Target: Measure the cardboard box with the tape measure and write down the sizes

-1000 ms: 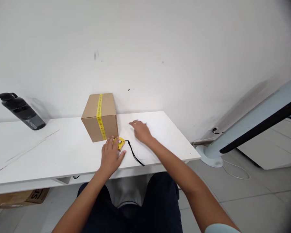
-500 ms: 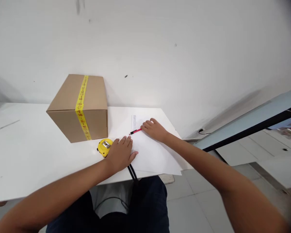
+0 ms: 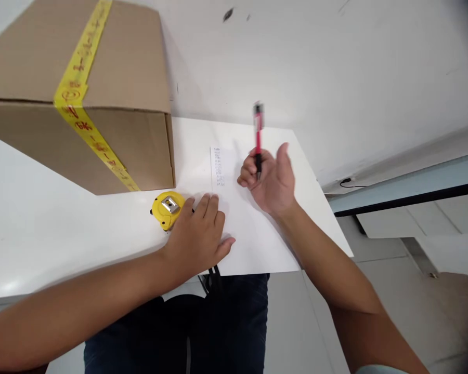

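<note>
Red-and-black pen [image 3: 258, 136] is held in the curled fingers of the right hand [image 3: 275, 182], above the paper sheet [image 3: 253, 241], its far end directed toward the wall [image 3: 335, 78]. Right palm is turned up, thumb raised apart from the pen. Left hand [image 3: 198, 236] lies palm down with fingers extended over the left part of the sheet; contact with the yellow tape measure [image 3: 166, 210] just beside it cannot be confirmed. Handwritten lines are noted near the sheet's far left edge. Sheet's near edge reaches the front edge of the white table [image 3: 35, 244]; the table's right edge runs beyond the right hand. Cardboard box [image 3: 130, 57] stands behind the tape measure, a strip of tabletop separating it from the writing. Further tabletop extends leftward in front of the box.
</note>
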Available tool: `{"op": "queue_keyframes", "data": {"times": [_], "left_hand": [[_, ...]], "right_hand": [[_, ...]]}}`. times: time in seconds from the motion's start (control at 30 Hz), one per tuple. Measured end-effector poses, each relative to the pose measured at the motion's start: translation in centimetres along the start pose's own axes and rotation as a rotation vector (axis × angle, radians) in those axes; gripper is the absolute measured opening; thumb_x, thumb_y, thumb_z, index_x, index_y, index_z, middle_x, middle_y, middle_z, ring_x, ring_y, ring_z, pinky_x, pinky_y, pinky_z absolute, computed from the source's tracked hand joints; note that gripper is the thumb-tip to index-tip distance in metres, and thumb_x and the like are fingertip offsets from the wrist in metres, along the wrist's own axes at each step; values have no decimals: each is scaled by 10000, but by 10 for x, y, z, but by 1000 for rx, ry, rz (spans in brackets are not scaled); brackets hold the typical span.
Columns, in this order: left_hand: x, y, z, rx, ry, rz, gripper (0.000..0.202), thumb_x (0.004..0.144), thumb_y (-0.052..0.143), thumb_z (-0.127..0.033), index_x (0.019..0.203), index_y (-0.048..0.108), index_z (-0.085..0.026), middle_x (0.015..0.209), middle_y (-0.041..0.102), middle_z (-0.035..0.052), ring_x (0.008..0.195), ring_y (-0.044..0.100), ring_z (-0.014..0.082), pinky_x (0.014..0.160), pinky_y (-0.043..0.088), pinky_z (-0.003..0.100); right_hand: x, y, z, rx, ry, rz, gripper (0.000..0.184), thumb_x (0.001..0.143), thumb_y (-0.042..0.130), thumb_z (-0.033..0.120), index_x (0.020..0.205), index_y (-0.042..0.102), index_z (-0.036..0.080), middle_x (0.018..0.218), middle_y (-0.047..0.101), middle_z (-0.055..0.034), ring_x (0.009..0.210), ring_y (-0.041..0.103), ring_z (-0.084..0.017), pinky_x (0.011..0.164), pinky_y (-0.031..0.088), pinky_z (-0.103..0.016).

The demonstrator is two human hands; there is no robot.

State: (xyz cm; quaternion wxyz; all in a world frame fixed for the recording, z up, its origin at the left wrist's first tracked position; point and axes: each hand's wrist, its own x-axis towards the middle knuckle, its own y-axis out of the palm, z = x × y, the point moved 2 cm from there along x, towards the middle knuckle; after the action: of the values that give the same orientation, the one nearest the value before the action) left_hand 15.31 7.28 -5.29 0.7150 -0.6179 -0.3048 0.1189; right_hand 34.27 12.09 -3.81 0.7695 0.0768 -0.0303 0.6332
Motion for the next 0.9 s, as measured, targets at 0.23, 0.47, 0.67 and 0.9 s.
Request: {"op": "queue_keyframes", "data": {"times": [0.23, 0.47, 0.67, 0.9], "left_hand": [[0, 5, 0, -10, 12, -32, 500, 952, 561, -464, 1092, 713, -9, 1332, 640, 271, 1211, 655, 372, 943, 559, 450], [0, 6, 1, -4, 7, -41, 469, 977, 536, -435, 1102, 711, -19, 1329, 646, 259, 1219, 654, 360, 931, 569, 444], [-1, 7, 2, -12, 14, -44, 464, 983, 532, -425, 1102, 708, -13, 1327, 646, 263, 1215, 656, 357, 926, 570, 443], [0, 5, 1, -37, -8, -1, 452, 979, 549, -404, 1134, 700, -7, 1349, 629, 268, 1239, 640, 362, 945, 562, 444]], "right_hand": [[-1, -5, -10, -236, -200, 15, 588, 925, 407, 770, 805, 661, 254, 829, 513, -27, 761, 568, -166, 713, 527, -335], [-5, 0, -22, -375, 30, 193, 333, 875, 699, 517, 1093, 760, 272, 922, 720, -27, 700, 613, -150, 638, 527, -320], [-5, 2, -22, -507, 21, 152, 157, 846, 703, 299, 992, 723, 245, 898, 733, -23, 768, 650, -168, 698, 531, -325], [-5, 5, -24, -530, 22, 160, 147, 835, 650, 294, 723, 643, 198, 691, 620, -3, 606, 496, -131, 554, 419, -287]]}}
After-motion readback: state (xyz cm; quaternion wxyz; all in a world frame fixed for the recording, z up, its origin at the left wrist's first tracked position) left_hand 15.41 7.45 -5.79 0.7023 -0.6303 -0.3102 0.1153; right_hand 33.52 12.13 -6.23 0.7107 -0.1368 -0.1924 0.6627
